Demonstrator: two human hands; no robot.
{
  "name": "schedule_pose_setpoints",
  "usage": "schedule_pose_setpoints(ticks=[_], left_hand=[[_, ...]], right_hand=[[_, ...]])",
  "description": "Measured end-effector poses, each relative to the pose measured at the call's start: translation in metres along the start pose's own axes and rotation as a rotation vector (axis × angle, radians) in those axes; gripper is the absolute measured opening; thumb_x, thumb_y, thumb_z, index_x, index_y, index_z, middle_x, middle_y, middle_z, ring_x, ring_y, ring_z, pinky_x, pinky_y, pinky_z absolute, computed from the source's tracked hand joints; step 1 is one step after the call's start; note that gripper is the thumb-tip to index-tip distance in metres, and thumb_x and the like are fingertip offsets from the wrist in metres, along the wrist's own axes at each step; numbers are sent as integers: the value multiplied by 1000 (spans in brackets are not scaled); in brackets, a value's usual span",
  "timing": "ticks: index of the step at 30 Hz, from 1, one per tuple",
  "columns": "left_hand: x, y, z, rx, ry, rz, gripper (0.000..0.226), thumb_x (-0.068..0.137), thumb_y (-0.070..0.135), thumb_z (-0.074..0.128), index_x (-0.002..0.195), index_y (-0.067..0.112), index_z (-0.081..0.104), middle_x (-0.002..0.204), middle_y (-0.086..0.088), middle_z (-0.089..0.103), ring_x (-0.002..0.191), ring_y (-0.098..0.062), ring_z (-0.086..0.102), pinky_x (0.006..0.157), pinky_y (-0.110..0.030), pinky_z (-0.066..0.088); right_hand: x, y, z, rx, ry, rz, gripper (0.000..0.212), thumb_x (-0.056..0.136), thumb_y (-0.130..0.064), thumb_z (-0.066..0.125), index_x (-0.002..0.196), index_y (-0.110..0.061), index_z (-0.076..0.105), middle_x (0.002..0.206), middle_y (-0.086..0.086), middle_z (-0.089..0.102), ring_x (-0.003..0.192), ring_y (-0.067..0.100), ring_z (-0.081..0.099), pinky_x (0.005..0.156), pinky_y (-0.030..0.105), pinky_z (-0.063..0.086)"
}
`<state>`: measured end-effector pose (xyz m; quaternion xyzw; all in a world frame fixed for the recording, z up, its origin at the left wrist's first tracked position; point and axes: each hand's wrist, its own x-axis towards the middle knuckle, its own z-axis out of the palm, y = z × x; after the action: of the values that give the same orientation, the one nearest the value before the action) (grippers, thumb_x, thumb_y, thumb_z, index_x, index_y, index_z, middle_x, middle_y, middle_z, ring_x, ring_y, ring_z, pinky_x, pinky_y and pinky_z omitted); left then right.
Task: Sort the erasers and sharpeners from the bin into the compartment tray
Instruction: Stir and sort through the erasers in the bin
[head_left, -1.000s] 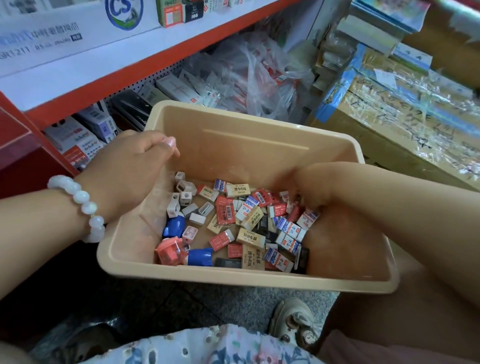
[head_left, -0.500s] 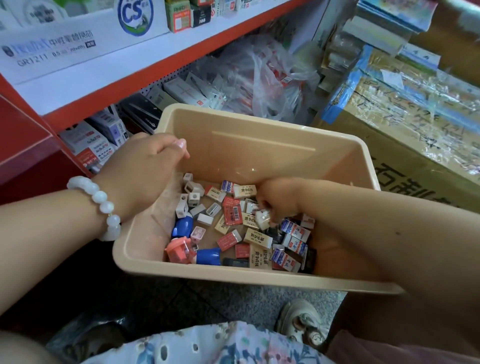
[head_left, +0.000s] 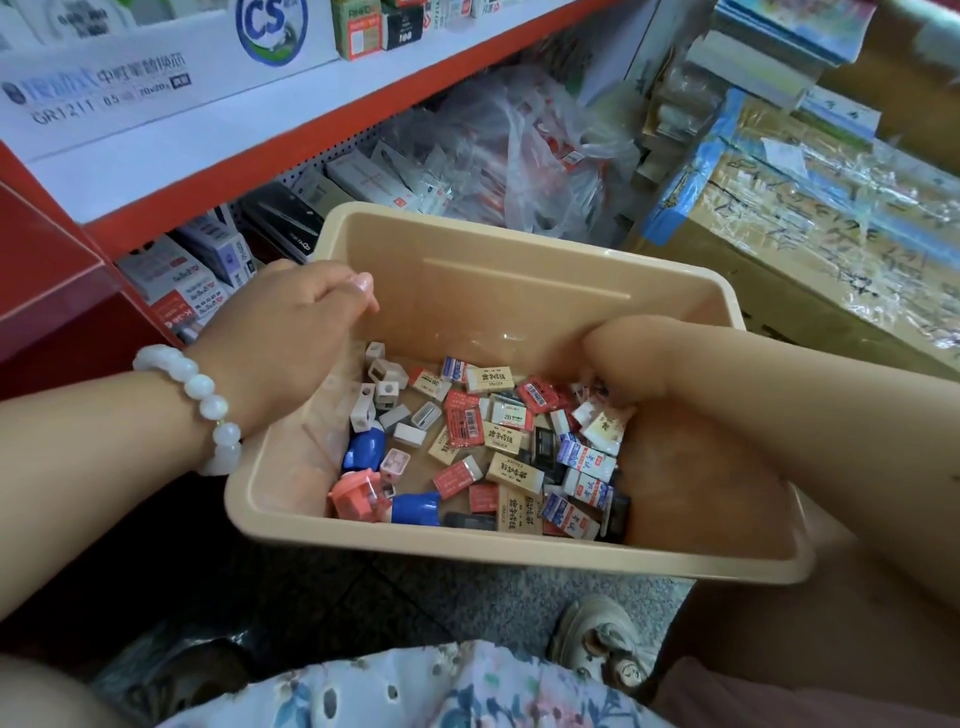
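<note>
While the beige plastic bin (head_left: 519, 270) sits tilted in front of a red-edged shop shelf (head_left: 291, 140), its floor holds a loose heap of small stationery. Cream erasers (head_left: 514, 470) with dark lettering lie mixed with red-sleeved erasers (head_left: 464, 426) and white-and-blue ones (head_left: 587, 460). Toward the left wall are grey block sharpeners (head_left: 387, 392), two blue sharpeners (head_left: 363, 449) and a coral-pink sharpener (head_left: 356, 493). A few dark pieces near the right side are too small to identify.

The left hand (head_left: 291, 332), with a white bead bracelet (head_left: 200, 402) on the wrist, curls over the bin's left rim and holds it, thumb lying along the inside edge. The right hand (head_left: 618, 358) reaches down into the heap near the far right of the pile; its fingers are buried among blurred wrappers, so I cannot tell whether that grip is pinching anything or spread. The right forearm covers part of the bin's right wall.

A clear plastic bag (head_left: 519, 150) of packaged goods and boxed items sit under the shelf, and a taped cardboard carton (head_left: 810, 249) stands to the right. A shoe (head_left: 597, 644) and floral fabric (head_left: 415, 691) show at the bottom edge, cut off by the frame.
</note>
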<state>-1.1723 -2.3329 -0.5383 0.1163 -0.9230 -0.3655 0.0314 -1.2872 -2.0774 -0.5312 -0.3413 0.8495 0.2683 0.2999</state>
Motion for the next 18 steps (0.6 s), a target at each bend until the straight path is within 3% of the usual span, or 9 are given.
schedule_pose_setpoints(ticks=[3,7,12,16,18], left_hand=[[0,1,1,-1,0,0,42,82,54,27,93,35,64,120,-5,54,106,-16,49,86,-31,31],[-1,0,0,-10,10,9,32,95,46,34,94,34,64,119,-6,53,105,-17,49,85,-31,30],[-3,3,0,3,9,10,36,89,49,31,92,34,63,116,-6,53,103,-18,49,84,-30,31],[-2,4,0,-11,-5,-12,41,79,54,26,89,36,62,116,-6,53,104,-20,50,85,-31,32],[-3,5,0,-4,-2,-14,44,80,54,26,92,34,63,117,-6,52,103,-19,50,84,-31,32]], right_hand=[[8,-15,-10,53,122,-52,36,90,-21,59,125,-17,60,118,2,64,106,22,59,91,28,46],[41,-47,-3,196,286,-67,38,93,-11,49,130,-18,54,121,3,61,106,24,59,88,31,45],[60,-62,6,176,301,-5,23,94,-8,46,108,-9,63,109,8,66,93,27,62,71,32,43],[36,-39,-5,363,280,36,9,90,-15,56,92,-12,64,85,2,67,72,20,63,60,29,52],[18,-20,-11,346,323,40,6,83,-18,63,89,-18,63,82,-1,64,70,18,58,57,27,47]])
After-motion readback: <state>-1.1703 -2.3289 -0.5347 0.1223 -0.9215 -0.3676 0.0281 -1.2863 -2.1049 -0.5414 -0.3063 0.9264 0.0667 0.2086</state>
